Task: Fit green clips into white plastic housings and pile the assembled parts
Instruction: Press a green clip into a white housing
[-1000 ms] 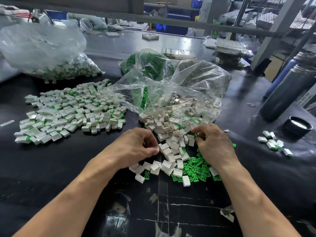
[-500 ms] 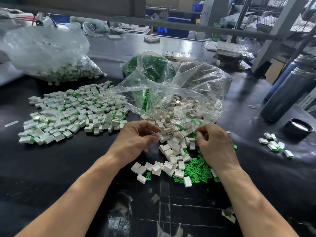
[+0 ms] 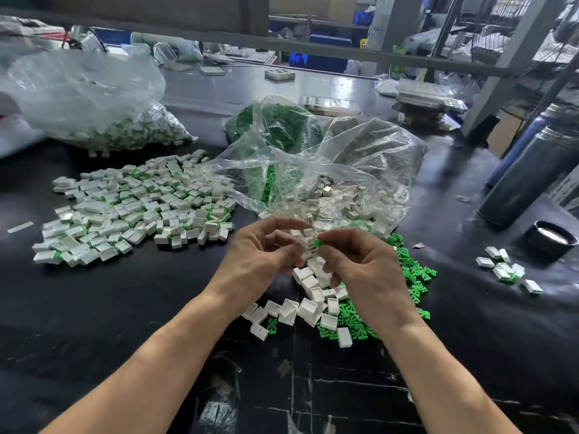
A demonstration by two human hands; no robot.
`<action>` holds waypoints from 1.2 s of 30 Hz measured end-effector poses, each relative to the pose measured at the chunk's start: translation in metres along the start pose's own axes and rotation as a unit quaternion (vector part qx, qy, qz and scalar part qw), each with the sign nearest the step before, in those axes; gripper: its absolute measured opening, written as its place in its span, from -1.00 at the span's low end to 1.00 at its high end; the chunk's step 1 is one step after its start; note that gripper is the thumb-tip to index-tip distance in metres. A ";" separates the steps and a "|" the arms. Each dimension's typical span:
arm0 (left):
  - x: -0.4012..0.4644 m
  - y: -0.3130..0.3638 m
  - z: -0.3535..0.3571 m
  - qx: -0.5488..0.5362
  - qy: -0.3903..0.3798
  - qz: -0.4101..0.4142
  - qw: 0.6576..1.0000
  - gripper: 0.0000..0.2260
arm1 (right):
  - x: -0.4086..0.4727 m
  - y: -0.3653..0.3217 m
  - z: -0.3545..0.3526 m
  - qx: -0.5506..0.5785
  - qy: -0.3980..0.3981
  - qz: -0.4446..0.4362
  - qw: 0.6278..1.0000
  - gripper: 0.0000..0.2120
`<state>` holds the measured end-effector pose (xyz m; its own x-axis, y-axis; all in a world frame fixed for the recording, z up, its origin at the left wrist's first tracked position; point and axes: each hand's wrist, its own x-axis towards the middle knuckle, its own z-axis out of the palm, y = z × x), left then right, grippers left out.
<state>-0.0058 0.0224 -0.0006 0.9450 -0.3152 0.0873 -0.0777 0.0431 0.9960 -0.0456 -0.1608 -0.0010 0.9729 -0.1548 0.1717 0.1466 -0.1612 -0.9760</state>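
My left hand (image 3: 263,255) is raised above the loose parts and pinches a white housing (image 3: 301,245), which is blurred. My right hand (image 3: 360,264) pinches a green clip (image 3: 318,243) right beside that housing, fingertips of both hands nearly touching. Under the hands lie loose white housings (image 3: 313,292) and a scatter of green clips (image 3: 413,270). A wide pile of assembled white-and-green parts (image 3: 134,208) spreads on the black table to the left.
An open clear bag of white housings (image 3: 354,183) lies behind the hands, a bag of green clips (image 3: 275,123) behind it, another bag of parts (image 3: 103,114) far left. A few assembled parts (image 3: 504,269), a black lid (image 3: 551,238) and dark cylinders (image 3: 529,177) stand right.
Both hands lifted off the loose pile and came together in front of me; the left now has a housing, the right a green clip.
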 end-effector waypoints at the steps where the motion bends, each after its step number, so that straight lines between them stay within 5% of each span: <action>1: 0.000 0.001 0.001 -0.008 0.000 0.002 1.000 -0.80 | 0.000 0.000 0.000 0.003 -0.001 0.001 1.000 -0.85; 14: 0.000 0.005 0.012 -0.102 0.011 -0.058 0.993 -0.84 | -0.005 -0.002 0.003 0.010 0.013 -0.005 1.000 -0.87; 24: -0.001 0.002 0.011 -0.079 -0.029 -0.056 0.995 -0.71 | -0.007 -0.003 0.003 -0.041 0.026 -0.021 0.999 -0.88; 31: 0.002 -0.007 0.012 0.003 -0.025 -0.026 0.999 -0.88 | -0.006 -0.003 -0.001 -0.117 0.011 -0.033 0.993 -0.88; 36: 0.001 -0.005 0.010 0.006 -0.032 -0.007 0.999 -0.85 | -0.004 -0.005 -0.001 0.048 0.010 0.043 0.998 -0.90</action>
<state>-0.0076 0.0124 -0.0051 0.9238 -0.3758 0.0732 -0.0680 0.0270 0.9973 -0.0507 -0.1605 0.0031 0.9791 -0.1836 0.0877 0.0793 -0.0528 -0.9955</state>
